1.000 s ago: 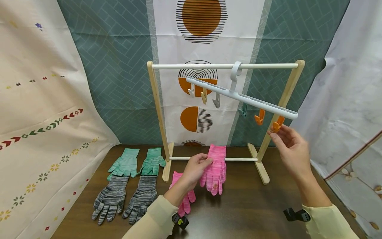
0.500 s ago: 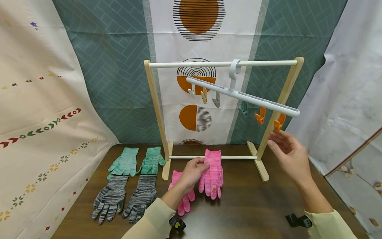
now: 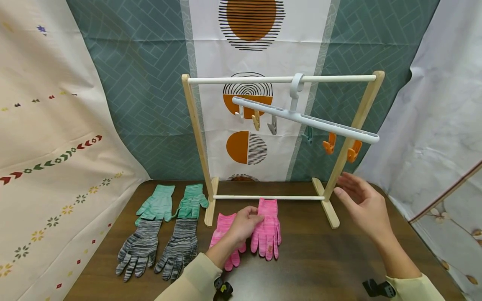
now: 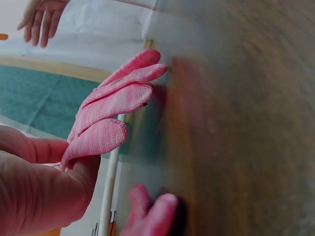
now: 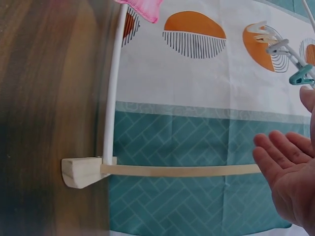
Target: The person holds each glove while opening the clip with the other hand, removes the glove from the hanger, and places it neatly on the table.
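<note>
My left hand [image 3: 241, 225] pinches a pink knit glove [image 3: 266, 232] by its edge near the cuff, its fingers hanging down just above the table. In the left wrist view thumb and fingers grip the glove [image 4: 110, 103]. A second pink glove [image 3: 221, 229] lies partly under my left wrist. My right hand [image 3: 363, 207] holds nothing; its relaxed fingers are apart from an orange clip [image 3: 354, 152] above them. This clip hangs at the right, lower end of a tilted white hanger [image 3: 324, 124]. Another orange clip [image 3: 329, 143] hangs beside it.
A wooden rack [image 3: 197, 133] with white bars stands at the back, the hanger hooked on its top bar [image 3: 241, 80]. Further clips, including a yellow clip [image 3: 256, 120] and a teal clip [image 3: 308, 134], hang leftward. Green gloves [image 3: 156, 202] and grey striped gloves [image 3: 141, 248] lie at left.
My right hand has let go of the end orange clip and moved down. My left hand has lowered the pink glove toward the table and slightly left. The hanger has shifted a little.
</note>
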Action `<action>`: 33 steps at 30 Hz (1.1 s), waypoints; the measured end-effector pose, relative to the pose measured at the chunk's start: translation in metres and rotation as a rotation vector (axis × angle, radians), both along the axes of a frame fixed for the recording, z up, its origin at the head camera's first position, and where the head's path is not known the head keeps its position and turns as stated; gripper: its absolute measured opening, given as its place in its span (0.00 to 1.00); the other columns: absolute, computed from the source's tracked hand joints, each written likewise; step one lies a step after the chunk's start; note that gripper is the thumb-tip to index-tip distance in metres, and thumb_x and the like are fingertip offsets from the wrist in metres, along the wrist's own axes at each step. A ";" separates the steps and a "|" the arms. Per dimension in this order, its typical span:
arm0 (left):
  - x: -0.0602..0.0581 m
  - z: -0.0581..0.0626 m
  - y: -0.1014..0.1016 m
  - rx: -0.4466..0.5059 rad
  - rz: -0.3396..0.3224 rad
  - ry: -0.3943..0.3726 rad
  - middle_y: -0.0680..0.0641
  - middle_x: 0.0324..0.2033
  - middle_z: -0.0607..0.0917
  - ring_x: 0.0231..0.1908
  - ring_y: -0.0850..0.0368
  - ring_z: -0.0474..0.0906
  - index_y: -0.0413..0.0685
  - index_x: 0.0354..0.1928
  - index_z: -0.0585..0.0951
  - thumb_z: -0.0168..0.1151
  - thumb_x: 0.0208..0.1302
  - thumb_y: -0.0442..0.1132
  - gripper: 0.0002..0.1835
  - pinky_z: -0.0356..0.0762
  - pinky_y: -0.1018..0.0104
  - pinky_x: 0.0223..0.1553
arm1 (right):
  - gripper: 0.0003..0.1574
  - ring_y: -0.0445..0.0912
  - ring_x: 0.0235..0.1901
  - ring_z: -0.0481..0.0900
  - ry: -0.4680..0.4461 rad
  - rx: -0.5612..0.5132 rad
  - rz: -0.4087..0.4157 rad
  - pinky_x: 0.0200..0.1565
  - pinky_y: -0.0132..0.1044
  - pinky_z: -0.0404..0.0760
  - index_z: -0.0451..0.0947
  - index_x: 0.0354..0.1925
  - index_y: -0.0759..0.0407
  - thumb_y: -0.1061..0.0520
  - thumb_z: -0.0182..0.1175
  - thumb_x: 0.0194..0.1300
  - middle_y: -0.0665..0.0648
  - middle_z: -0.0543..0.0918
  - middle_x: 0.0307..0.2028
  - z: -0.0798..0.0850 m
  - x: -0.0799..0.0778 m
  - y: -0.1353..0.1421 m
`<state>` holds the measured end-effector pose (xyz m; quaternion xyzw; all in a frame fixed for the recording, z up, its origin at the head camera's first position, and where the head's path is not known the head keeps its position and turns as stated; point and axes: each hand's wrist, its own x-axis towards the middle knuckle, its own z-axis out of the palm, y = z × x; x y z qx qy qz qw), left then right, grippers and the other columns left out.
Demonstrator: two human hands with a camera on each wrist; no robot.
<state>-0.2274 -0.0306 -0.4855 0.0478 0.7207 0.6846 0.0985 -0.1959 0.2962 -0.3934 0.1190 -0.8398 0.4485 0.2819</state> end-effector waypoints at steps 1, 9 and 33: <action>0.000 -0.002 0.000 -0.009 0.005 -0.003 0.41 0.39 0.89 0.34 0.59 0.81 0.32 0.55 0.78 0.63 0.75 0.34 0.13 0.78 0.67 0.34 | 0.32 0.29 0.54 0.82 0.003 0.004 -0.002 0.53 0.18 0.77 0.76 0.71 0.60 0.59 0.71 0.72 0.66 0.86 0.58 -0.001 0.000 0.000; 0.001 -0.010 -0.001 -0.102 0.024 0.000 0.40 0.39 0.89 0.35 0.56 0.83 0.31 0.54 0.78 0.64 0.75 0.32 0.13 0.81 0.65 0.35 | 0.33 0.25 0.54 0.80 0.018 0.032 -0.017 0.51 0.16 0.75 0.76 0.70 0.61 0.60 0.72 0.70 0.66 0.86 0.57 -0.010 0.003 0.002; 0.008 -0.010 -0.005 -0.230 -0.044 -0.020 0.42 0.36 0.85 0.34 0.55 0.81 0.26 0.56 0.75 0.67 0.67 0.27 0.19 0.80 0.63 0.35 | 0.39 0.25 0.60 0.73 0.159 0.261 -0.006 0.58 0.13 0.63 0.80 0.66 0.62 0.63 0.80 0.57 0.62 0.86 0.57 -0.038 0.005 0.025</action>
